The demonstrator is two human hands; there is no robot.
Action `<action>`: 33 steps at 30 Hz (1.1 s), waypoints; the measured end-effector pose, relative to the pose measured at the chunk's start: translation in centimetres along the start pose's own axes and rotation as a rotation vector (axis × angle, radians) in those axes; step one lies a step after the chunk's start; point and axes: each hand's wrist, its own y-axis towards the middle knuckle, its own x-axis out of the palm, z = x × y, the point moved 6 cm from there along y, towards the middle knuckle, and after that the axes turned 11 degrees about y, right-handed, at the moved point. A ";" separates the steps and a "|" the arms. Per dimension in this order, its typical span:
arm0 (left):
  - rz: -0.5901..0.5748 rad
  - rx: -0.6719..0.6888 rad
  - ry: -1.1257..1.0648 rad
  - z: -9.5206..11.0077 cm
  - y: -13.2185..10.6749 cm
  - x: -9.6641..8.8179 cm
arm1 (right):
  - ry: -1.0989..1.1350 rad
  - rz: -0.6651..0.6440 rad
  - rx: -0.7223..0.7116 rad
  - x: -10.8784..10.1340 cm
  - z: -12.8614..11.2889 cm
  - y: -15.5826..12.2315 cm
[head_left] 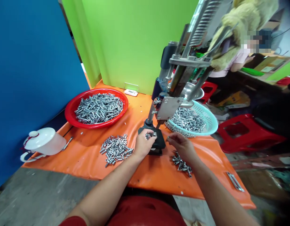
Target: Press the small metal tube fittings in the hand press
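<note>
At the black base [161,142] of a bench press [169,108], my left hand [144,143] curls its fingers around a few small metal tubes [148,136], beside the press's small metal fixture. Just right of the base, my right hand [181,145] is closed in a pinch; what sits between its fingertips is too small to make out. A loose pile of short metal tubes [115,149] lies to the left of my left forearm. Under my right hand is a smaller pile of metal parts [181,164].
A red basin [67,113] full of metal tubes stands back left, a light-blue basket [212,121] of metal parts back right. A white lidded mug [44,142] is at the left edge, wrenches [234,182] at the right. Beyond are a red stool [250,131] and another person [226,67].
</note>
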 end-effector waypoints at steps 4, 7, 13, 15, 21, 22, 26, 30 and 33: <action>-0.012 0.033 0.020 0.4 -0.1 0.2 | 0.273 0.030 -0.065 3.0 -1.6 1.4; -0.018 0.037 0.026 0.5 -0.1 0.2 | 0.258 0.047 -0.108 4.0 -1.8 2.2; -0.016 0.009 0.030 0.3 0.1 0.2 | -0.049 0.033 -0.308 4.0 -3.0 2.4; -0.019 0.007 0.023 0.3 0.1 0.3 | -0.113 0.021 -0.369 4.0 -3.7 2.3; 0.026 0.072 -0.020 0.8 -0.3 0.4 | -0.163 -0.017 -0.418 4.5 -4.2 1.9; 0.034 0.073 -0.017 0.7 -0.3 0.5 | -0.158 -0.015 -0.399 4.3 -3.9 1.9; 0.049 0.038 0.000 0.1 -0.1 0.8 | -0.072 -0.011 -0.243 2.0 -3.8 3.1; 0.066 0.014 -0.003 -0.5 0.1 1.1 | 0.154 0.345 -0.225 -4.7 -9.9 6.4; 0.068 0.008 -0.011 -0.8 0.2 1.2 | -0.117 0.443 -0.424 -8.7 -18.0 9.0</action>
